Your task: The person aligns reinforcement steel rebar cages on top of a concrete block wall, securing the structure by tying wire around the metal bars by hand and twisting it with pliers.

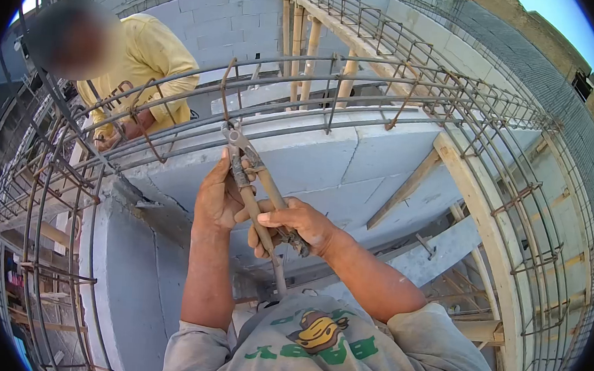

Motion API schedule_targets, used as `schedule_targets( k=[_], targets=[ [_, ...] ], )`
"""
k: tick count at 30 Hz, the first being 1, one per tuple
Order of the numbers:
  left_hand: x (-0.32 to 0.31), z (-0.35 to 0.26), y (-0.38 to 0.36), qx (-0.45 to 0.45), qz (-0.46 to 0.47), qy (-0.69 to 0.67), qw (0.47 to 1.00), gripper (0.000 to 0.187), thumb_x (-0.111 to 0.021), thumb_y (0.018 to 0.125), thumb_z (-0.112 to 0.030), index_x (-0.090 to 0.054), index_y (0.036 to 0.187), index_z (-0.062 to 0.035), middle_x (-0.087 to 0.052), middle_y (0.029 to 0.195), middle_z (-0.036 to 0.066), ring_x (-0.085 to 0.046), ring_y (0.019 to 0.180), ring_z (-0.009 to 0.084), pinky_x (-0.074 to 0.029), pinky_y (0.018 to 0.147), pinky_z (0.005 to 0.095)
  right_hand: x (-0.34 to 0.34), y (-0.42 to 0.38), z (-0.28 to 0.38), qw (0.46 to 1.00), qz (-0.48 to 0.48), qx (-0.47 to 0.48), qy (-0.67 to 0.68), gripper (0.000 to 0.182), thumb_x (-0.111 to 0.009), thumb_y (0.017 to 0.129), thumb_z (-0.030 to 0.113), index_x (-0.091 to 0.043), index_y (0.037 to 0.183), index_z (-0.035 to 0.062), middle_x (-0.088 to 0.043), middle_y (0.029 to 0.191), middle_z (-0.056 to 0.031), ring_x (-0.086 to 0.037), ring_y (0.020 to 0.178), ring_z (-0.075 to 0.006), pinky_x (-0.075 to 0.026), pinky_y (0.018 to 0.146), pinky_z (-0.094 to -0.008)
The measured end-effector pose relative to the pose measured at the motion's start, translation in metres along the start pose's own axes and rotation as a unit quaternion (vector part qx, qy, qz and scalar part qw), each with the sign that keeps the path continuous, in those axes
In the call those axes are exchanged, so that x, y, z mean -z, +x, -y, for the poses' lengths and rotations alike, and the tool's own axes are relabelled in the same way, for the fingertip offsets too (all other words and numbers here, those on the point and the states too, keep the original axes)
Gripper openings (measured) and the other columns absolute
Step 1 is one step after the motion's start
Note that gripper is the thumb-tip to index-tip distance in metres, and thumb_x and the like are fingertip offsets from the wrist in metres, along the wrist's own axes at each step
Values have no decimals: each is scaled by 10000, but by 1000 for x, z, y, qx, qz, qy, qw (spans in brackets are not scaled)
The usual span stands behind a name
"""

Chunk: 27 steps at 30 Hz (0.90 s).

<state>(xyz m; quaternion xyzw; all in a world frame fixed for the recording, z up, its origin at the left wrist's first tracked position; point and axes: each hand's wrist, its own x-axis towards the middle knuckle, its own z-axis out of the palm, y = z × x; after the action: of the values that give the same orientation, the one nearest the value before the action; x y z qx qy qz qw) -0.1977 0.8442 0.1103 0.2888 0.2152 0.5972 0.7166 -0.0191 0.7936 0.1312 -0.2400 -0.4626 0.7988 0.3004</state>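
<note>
Fingers of your left hand (216,196) and right hand (304,224): curled around a long-handled cutter (248,194). Rebar cage (334,91): just beyond fingertips. Cutter: between your hands; likely heavy, rigid, sturdy; best gripped by its handles (270,187), below the head (236,137).

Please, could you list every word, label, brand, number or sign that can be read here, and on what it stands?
Grey shirt: green letters, upside down and creased; perhaps a "B", the rest unclear.
Yellow shirt: dark letters, perhaps "TO", partly hidden.
Long-handled tool: no text that I can see.
</note>
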Motion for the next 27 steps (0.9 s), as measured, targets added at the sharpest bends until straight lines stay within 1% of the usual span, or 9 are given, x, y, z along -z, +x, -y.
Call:
schedule_targets(
  k=[3, 5, 6, 9, 12, 17, 21, 23, 27],
  targets=[
    [11, 6, 7, -11, -37, 16, 999, 264, -465, 1012, -297, -561, 1105, -69, -610, 866, 33, -612, 754, 155, -531, 615, 316, 4, 5, 1, 982, -95, 11, -165, 342, -594, 874, 269, -623, 1077, -4, -650, 804, -105, -639, 743, -196, -510, 704, -327],
    [6, 4, 7, -57, -25, 56, 996, 252, -490, 1004, -301, -572, 1043, -66, -624, 842, 35, -620, 735, 149, -528, 614, 286, 11, 8, 2, 913, -186, 14, -362, 320, -594, 832, 251, -637, 1023, -3, -662, 804, -146, -636, 755, -234, -499, 701, -357],
    [4, 0, 6, -81, -20, 76, 994, 250, -503, 1001, -303, -578, 1012, -64, -631, 829, 36, -624, 726, 146, -527, 614, 270, 18, 10, 0, 909, -212, 2, -359, 304, -616, 795, 243, -656, 975, 1, -636, 753, -147, -603, 714, -244, -476, 699, -380],
    [2, -13, 3, -167, -70, 284, 941, 256, -510, 999, -278, -601, 1046, -43, -650, 863, 37, -614, 723, 129, -504, 633, 277, 24, 2, 5, 910, -199, 51, -360, 321, -620, 850, 197, -639, 1120, 24, -611, 805, -58, -528, 679, -119, -449, 643, -299],
    [-19, -28, -10, -260, -99, 378, 883, 292, -552, 985, -304, -626, 936, -25, -648, 822, 43, -609, 721, 107, -505, 656, 265, 32, -11, -9, 893, -201, 187, -356, 384, -635, 858, 172, -608, 1216, 38, -610, 973, -98, -533, 713, -122, -451, 642, -284],
    [-25, -12, -8, -327, -105, 471, 812, 297, -568, 979, -305, -632, 905, -25, -640, 799, 38, -584, 728, 105, -487, 657, 258, 40, -71, 6, 873, -254, 386, -156, 495, -628, 900, 195, -493, 1330, -9, -578, 1232, -151, -607, 728, -126, -502, 611, -246],
    [-39, 22, 2, -272, -70, 466, 839, 287, -585, 970, -309, -642, 900, -36, -639, 819, 28, -574, 757, 102, -469, 664, 257, 45, -145, 67, 850, -275, 443, -74, 477, -532, 966, 239, -462, 1299, -96, -651, 1034, -213, -591, 549, -102, -443, 416, -196],
    [-52, 42, 8, -260, -15, 454, 852, 279, -599, 962, -305, -649, 900, -39, -641, 840, 25, -569, 764, 101, -460, 668, 255, 44, -184, 90, 789, -385, 464, -121, 415, -490, 988, 249, -508, 1240, -81, -672, 909, -196, -540, 464, -87, -404, 374, -193],
    [-50, 60, 23, -246, 26, 530, 811, 252, -628, 941, -287, -662, 917, -39, -639, 851, 30, -561, 767, 110, -452, 676, 262, 16, -263, 132, 487, -587, 574, -296, 416, -507, 992, 309, -554, 1168, -65, -670, 881, -184, -553, 495, -95, -416, 404, -204]
  ],
)
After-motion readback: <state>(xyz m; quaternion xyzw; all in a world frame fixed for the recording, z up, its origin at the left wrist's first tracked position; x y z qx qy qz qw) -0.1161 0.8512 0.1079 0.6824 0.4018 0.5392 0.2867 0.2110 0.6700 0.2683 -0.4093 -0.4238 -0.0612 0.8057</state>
